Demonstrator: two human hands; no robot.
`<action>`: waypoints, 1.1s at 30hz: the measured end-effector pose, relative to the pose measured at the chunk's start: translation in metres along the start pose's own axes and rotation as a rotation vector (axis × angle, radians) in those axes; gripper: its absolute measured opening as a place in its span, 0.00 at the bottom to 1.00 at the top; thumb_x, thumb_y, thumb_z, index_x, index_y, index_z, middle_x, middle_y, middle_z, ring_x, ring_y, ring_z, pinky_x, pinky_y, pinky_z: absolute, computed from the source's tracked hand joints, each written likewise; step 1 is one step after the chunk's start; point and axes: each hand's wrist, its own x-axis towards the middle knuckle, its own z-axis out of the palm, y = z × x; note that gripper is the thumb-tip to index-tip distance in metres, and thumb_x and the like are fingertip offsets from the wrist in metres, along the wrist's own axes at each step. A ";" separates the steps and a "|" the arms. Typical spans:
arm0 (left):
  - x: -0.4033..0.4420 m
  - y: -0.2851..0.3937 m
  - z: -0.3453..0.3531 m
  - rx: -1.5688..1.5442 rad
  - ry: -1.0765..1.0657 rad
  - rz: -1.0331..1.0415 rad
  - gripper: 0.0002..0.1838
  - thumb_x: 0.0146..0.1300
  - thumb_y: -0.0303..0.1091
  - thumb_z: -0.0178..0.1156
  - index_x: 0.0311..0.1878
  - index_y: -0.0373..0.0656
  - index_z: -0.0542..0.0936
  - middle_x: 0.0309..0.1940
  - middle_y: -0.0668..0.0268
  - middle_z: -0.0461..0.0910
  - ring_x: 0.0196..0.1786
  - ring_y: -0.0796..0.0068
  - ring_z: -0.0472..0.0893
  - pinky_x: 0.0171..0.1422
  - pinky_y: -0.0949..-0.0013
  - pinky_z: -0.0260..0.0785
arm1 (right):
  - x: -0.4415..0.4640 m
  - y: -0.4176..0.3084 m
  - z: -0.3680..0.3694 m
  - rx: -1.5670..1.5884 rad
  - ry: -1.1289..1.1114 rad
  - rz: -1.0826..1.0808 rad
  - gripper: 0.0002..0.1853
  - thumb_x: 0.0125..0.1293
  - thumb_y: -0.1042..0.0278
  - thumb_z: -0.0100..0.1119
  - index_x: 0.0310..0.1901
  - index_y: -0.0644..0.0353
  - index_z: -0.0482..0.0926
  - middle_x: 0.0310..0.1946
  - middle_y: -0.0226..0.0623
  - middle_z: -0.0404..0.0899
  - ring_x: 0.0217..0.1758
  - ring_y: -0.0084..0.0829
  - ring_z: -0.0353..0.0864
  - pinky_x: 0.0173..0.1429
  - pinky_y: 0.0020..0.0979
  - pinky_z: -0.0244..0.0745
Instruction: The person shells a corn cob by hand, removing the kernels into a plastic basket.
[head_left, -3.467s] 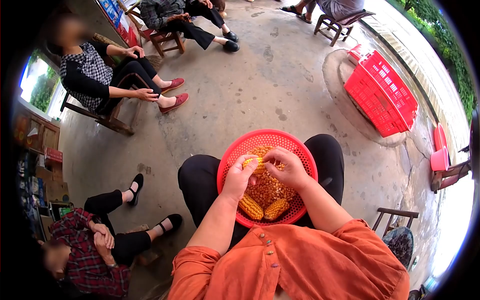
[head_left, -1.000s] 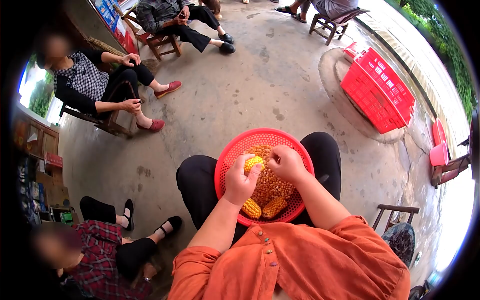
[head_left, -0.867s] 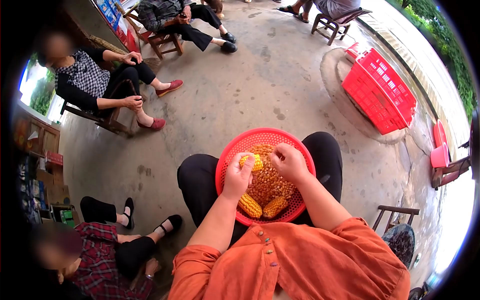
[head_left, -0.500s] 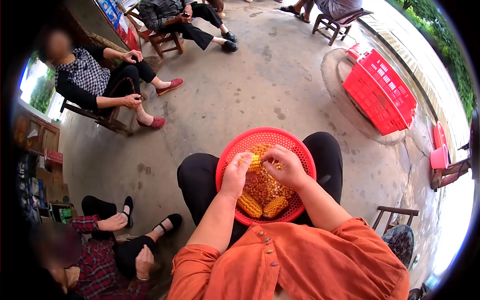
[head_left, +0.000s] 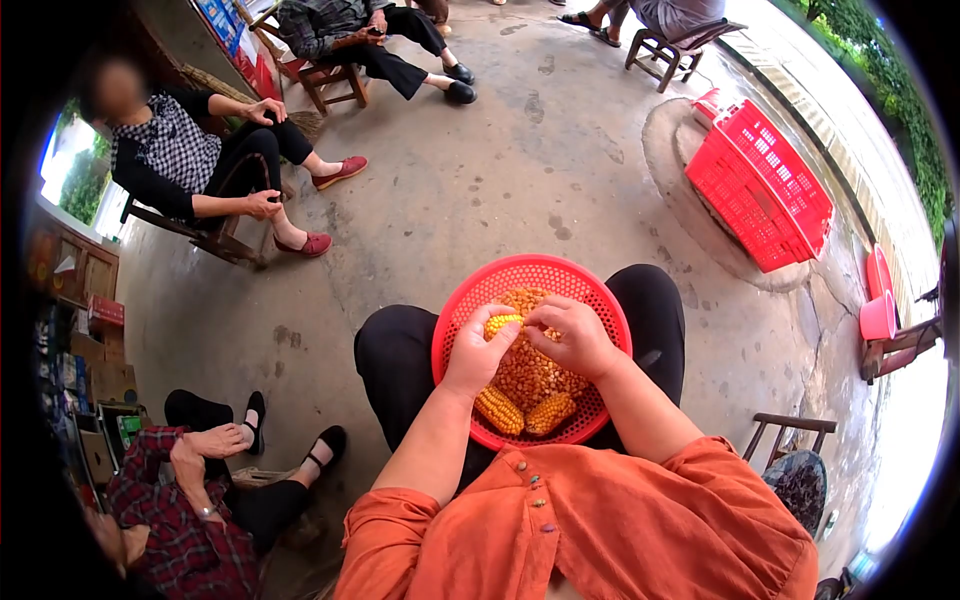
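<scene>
A round red perforated basket (head_left: 457, 304) rests on my lap, between my knees. Loose corn kernels (head_left: 535, 375) cover much of its bottom. My left hand (head_left: 478, 352) is closed around a yellow corn cob (head_left: 502, 323), thumb lying along its near side. At the cob's right end, my right hand (head_left: 572, 338) has its thumb and fingers pinched together against it. Below the hands lie two more cobs, one at the left (head_left: 499, 410) and one at the right (head_left: 551, 412), both with kernels on them.
Seated people are around me: one in a checked top (head_left: 178, 145), one in a plaid shirt (head_left: 190, 520) close at lower left, others farther back. Red plastic crates (head_left: 762, 185) stand at right, near a pink basin (head_left: 878, 316) and a stool (head_left: 798, 480).
The cob has turned and shifted slightly in my left hand, its thumb now pointing more to the right. The person in plaid has leaned and brought both hands together.
</scene>
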 end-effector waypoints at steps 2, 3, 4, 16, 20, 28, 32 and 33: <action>-0.001 0.005 0.002 0.012 0.001 -0.017 0.09 0.69 0.31 0.61 0.51 0.44 0.77 0.33 0.75 0.78 0.29 0.89 0.74 0.31 0.83 0.68 | 0.000 0.001 0.000 -0.007 0.013 -0.028 0.05 0.55 0.73 0.65 0.32 0.61 0.79 0.28 0.40 0.78 0.33 0.43 0.80 0.36 0.39 0.76; -0.002 0.006 0.002 0.024 0.004 -0.033 0.09 0.69 0.31 0.61 0.51 0.43 0.77 0.33 0.75 0.78 0.29 0.89 0.74 0.31 0.83 0.69 | 0.000 0.000 0.000 -0.008 0.014 -0.027 0.05 0.55 0.73 0.65 0.32 0.61 0.79 0.28 0.40 0.78 0.33 0.43 0.80 0.36 0.39 0.76; -0.002 0.006 0.003 0.025 0.003 -0.033 0.09 0.69 0.31 0.61 0.51 0.43 0.77 0.33 0.75 0.78 0.29 0.89 0.74 0.31 0.83 0.69 | 0.000 -0.001 0.000 -0.010 0.020 -0.015 0.05 0.55 0.74 0.65 0.32 0.61 0.79 0.28 0.40 0.78 0.33 0.44 0.80 0.36 0.39 0.76; 0.001 -0.005 0.001 0.079 -0.052 0.080 0.10 0.68 0.30 0.62 0.50 0.38 0.77 0.39 0.69 0.78 0.43 0.83 0.75 0.49 0.77 0.70 | -0.003 0.000 0.004 -0.045 0.016 0.074 0.04 0.54 0.72 0.64 0.31 0.61 0.80 0.27 0.40 0.79 0.32 0.43 0.80 0.35 0.39 0.76; -0.003 0.002 0.002 0.077 -0.067 0.037 0.10 0.69 0.30 0.61 0.51 0.40 0.77 0.36 0.72 0.77 0.35 0.86 0.74 0.39 0.80 0.69 | -0.004 0.010 0.007 -0.006 0.020 0.120 0.04 0.55 0.74 0.63 0.32 0.62 0.80 0.29 0.42 0.79 0.33 0.43 0.81 0.37 0.37 0.77; -0.001 0.006 0.003 -0.163 0.015 -0.146 0.09 0.72 0.34 0.57 0.51 0.42 0.77 0.36 0.71 0.78 0.30 0.84 0.75 0.33 0.78 0.70 | -0.008 0.009 0.009 0.166 0.040 0.225 0.08 0.57 0.80 0.58 0.39 0.63 0.82 0.33 0.43 0.80 0.36 0.38 0.82 0.40 0.32 0.76; 0.001 0.005 -0.003 -0.344 0.030 -0.215 0.09 0.73 0.34 0.54 0.50 0.42 0.77 0.38 0.68 0.80 0.30 0.80 0.76 0.34 0.76 0.72 | -0.008 0.010 0.010 0.171 0.040 0.243 0.08 0.58 0.78 0.61 0.40 0.63 0.82 0.34 0.42 0.80 0.36 0.36 0.82 0.40 0.31 0.76; 0.001 0.005 -0.004 -0.384 0.021 -0.228 0.09 0.73 0.33 0.54 0.50 0.42 0.77 0.39 0.68 0.80 0.30 0.79 0.76 0.34 0.75 0.72 | -0.008 0.010 0.010 0.171 0.039 0.242 0.08 0.58 0.78 0.61 0.40 0.63 0.82 0.34 0.42 0.80 0.36 0.36 0.82 0.40 0.31 0.76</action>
